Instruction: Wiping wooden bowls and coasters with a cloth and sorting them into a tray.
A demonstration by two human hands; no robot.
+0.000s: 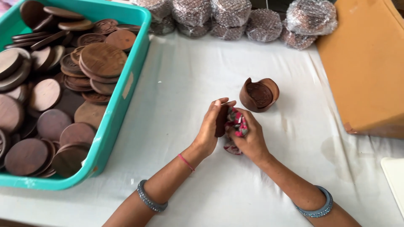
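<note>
Wooden disc point(221, 120) upright in left hand point(209, 132), cloth-holding right hand point(248, 136) against it

Over a white-covered counter point(202, 84), the left hand point(209, 130) holds a dark wooden disc point(221, 120) on edge, while the right hand point(249, 141) presses a patterned red cloth point(237, 126) against it. Just beyond stands a round wooden holder point(259, 94). A teal tub point(122, 94) of wooden discs sits to the left; bubble-wrapped bundles point(229, 17) line the far edge beside a brown cardboard box point(366, 63).
</note>
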